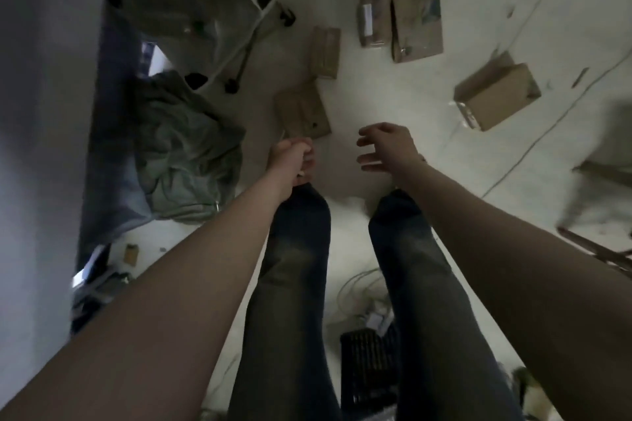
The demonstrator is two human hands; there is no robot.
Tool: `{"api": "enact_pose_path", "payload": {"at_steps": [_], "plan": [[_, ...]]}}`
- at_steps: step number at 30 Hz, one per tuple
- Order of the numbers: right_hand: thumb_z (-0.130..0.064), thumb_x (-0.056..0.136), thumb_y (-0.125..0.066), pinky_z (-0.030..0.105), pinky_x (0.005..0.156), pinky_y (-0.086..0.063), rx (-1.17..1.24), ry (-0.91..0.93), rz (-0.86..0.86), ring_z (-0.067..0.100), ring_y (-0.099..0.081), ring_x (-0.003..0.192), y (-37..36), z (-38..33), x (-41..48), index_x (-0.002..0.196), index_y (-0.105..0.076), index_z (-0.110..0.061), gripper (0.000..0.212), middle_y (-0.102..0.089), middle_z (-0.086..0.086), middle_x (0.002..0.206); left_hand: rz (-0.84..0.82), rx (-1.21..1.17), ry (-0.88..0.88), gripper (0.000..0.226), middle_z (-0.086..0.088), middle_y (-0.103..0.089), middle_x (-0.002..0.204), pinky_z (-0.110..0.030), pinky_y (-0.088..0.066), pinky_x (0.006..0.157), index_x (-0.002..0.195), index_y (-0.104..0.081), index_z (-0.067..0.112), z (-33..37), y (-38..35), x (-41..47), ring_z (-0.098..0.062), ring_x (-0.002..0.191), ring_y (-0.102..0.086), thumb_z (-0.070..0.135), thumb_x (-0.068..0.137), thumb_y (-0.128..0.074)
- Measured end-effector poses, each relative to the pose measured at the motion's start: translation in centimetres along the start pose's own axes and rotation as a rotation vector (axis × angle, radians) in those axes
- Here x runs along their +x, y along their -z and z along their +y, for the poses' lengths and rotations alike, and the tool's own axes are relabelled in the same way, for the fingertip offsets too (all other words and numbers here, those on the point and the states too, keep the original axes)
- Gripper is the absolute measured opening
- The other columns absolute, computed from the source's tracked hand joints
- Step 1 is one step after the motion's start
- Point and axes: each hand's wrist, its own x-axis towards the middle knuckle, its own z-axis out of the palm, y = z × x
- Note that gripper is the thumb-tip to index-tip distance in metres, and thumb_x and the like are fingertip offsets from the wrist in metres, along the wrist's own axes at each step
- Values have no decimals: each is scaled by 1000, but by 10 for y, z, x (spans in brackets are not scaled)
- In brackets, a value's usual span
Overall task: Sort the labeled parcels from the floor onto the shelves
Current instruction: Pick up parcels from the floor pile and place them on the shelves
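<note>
Cardboard parcels (pixel 497 96) lie scattered on the pale floor (pixel 383 92); the nearest parcel (pixel 302 111) has its edge just beyond the left hand (pixel 294 161), fingers curled, grip impossible to tell. The right hand (pixel 386 147) hovers spread and empty over bare floor.

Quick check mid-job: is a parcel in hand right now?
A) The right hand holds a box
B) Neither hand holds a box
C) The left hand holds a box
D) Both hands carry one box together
B: the left hand, fingers curled, and the right hand, fingers spread, have no box in them, and the nearest box lies on the floor just ahead of them.
</note>
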Motion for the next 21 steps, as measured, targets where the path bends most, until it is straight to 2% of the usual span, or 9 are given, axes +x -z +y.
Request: {"api": "enact_pose_path", "payload": {"at_steps": [5, 7, 9, 13, 15, 17, 18, 19, 21], "plan": [[-21, 105, -50, 44, 77, -65, -122, -27, 37, 26, -73, 71, -54, 40, 146, 126, -69, -14, 29, -73, 5, 113, 99, 128, 5, 16, -6, -68, 86, -32, -58, 57, 93, -67, 20, -7, -10, 175, -23, 75, -68, 8, 91, -55], [-19, 103, -50, 42, 75, -65, -259, 45, 39, 27, -74, 73, -71, 52, 198, 132, -66, -13, 33, -70, 5, 110, 226, 154, -18, 28, -14, -65, 118, -46, -63, 74, 115, -63, 13, -14, -14, 242, -32, 101, -69, 12, 87, -59], [-18, 101, -50, 43, 77, -65, -288, 63, 44, 28, -74, 75, -84, 61, 244, 138, -62, -15, 39, -68, 4, 109, 305, 143, -3, 51, -16, -49, 144, -52, -59, 93, 137, -49, 10, -20, -20, 296, -37, 118, -63, 18, 88, -61], [-28, 103, -50, 48, 76, -65, -299, 63, -11, 31, -74, 75, -109, 76, 312, 151, -47, -19, 48, -59, 1, 115, 316, 101, -47, 66, -15, -47, 153, -52, -51, 106, 154, -34, 11, -29, -38, 357, -37, 133, -56, 31, 96, -58], [-35, 106, -46, 53, 80, -64, -280, 73, -63, 35, -76, 86, -117, 81, 327, 159, -34, -24, 56, -58, 0, 124, 331, 76, -137, 62, -11, -51, 150, -52, -54, 102, 156, -32, 18, -28, -45, 362, -36, 126, -62, 37, 101, -55], [-46, 108, -39, 57, 98, -57, -190, 54, -62, 39, -67, 118, -119, 88, 332, 164, -21, -29, 61, -53, 8, 149, 303, 76, -150, 57, -7, -51, 149, -53, -56, 98, 157, -35, 24, -25, -50, 353, -36, 124, -62, 46, 106, -46], [-52, 109, -34, 57, 107, -51, -160, 39, -45, 40, -56, 133, -116, 91, 330, 165, -19, -32, 61, -44, 12, 159, 257, 65, -111, 56, -6, -54, 145, -51, -60, 90, 154, -40, 25, -23, -52, 343, -35, 117, -64, 54, 106, -41], [-57, 108, -29, 58, 110, -48, -132, 10, -33, 41, -49, 139, -111, 95, 323, 164, -22, -34, 61, -40, 14, 162, 208, 41, -58, 58, -5, -59, 137, -46, -63, 77, 148, -48, 25, -21, -55, 330, -33, 107, -67, 61, 104, -37], [-69, 105, -20, 55, 97, -56, 0, -92, -6, 40, -56, 130, -92, 102, 301, 156, -40, -34, 65, -48, 15, 154, 131, -8, 37, 65, -4, -69, 119, -38, -61, 64, 134, -59, 26, -17, -61, 299, -28, 92, -69, 73, 98, -33]]}}
